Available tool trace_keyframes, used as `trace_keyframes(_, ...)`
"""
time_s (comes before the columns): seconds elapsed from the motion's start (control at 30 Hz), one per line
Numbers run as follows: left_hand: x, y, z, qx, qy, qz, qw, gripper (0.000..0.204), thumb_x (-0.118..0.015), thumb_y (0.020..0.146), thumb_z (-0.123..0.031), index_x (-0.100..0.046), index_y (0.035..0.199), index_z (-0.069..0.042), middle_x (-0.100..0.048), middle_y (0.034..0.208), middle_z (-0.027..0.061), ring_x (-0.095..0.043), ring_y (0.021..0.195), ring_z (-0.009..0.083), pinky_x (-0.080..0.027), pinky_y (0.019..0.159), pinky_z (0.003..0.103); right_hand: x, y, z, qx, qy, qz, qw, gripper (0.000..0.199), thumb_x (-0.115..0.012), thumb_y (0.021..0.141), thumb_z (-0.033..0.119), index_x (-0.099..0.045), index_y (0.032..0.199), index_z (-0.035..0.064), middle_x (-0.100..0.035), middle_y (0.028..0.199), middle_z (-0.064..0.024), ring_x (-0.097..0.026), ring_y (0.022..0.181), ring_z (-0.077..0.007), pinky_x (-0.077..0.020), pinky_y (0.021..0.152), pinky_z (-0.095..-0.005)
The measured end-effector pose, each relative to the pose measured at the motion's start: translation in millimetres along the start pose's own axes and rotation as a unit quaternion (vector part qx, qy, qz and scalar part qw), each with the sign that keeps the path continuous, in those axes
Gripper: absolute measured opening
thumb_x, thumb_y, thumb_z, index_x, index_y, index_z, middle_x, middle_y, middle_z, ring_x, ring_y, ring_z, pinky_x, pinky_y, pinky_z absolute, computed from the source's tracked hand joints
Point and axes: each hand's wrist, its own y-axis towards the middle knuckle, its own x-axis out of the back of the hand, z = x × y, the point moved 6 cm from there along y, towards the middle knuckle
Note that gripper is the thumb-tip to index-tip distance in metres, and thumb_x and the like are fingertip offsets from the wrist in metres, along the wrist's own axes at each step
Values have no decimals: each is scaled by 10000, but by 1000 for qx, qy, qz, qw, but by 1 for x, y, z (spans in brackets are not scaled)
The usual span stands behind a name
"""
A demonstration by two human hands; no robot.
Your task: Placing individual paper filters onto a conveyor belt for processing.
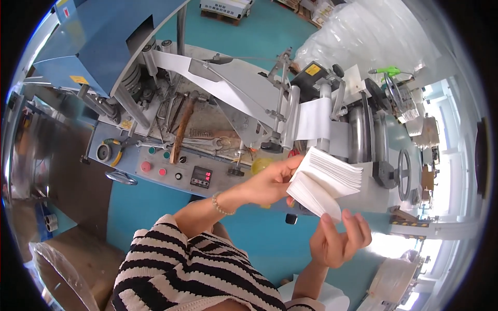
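Observation:
My left hand (pixel 275 180) grips one end of a stack of thin white folded paper sheets (pixel 332 179). Its fingers are closed round the stack's left side. The sheets part into two bundles, with their layered edges fanned out to the right. At the lower corner of the nearer bundle is my right hand (pixel 340 239). One of its fingertips touches that corner, while the other fingers are bent and spread apart beside it.
Behind my hands stands a machine with a white paper web (pixel 218 85) running over rollers. Its front panel has buttons and a small display (pixel 201 177). A hammer (pixel 184 124) and several wrenches lie on its bed. A handwheel (pixel 403 175) juts out at right; a plastic-lined carton (pixel 72 264) stands lower left.

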Motion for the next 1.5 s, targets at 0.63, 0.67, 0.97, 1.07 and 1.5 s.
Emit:
trace_keyframes(0.63,76,1,-64,-43,28,-81,995,450,-512,929,15,-413,1364,-44,-614,1061,-6,-540,736,22,-456,571,181,-89,67,0,32,124,-47,991,199,-681,802,18,-663,911,184,-595,1128,-49,-491,1089,-275,-447,831,-370)
trace_keyframes(0.67,79,-2,-69,-47,30,-86,995,450,-512,929,15,-413,1364,-44,-614,1061,-6,-540,736,22,-456,571,181,-93,71,3,37,130,-47,990,199,-681,802,18,-663,911,184,-595,1128,-49,-491,1089,-275,-447,831,-370)
trace_keyframes(0.97,98,-17,-85,-48,37,-138,989,470,-524,916,26,-411,1366,-52,-608,1059,-8,-544,777,23,-465,578,184,-111,91,19,66,168,-50,982,173,-677,790,18,-656,876,166,-614,1105,-69,-505,1075,-286,-454,844,-356)
trace_keyframes(1.07,101,-20,-85,-51,17,-137,989,448,-546,935,-27,-420,1364,-52,-613,1030,-6,-543,761,25,-462,572,184,-112,90,24,57,166,-47,983,168,-716,778,23,-651,855,157,-613,1100,-63,-510,1072,-284,-455,840,-352)
trace_keyframes(1.5,71,-25,-66,41,38,-108,993,405,-592,953,-165,-472,1323,-50,-600,926,-25,-497,682,25,-452,551,192,-68,58,34,-16,85,-23,996,223,-746,740,-20,-592,832,113,-611,1085,-64,-534,1024,-290,-468,811,-368)
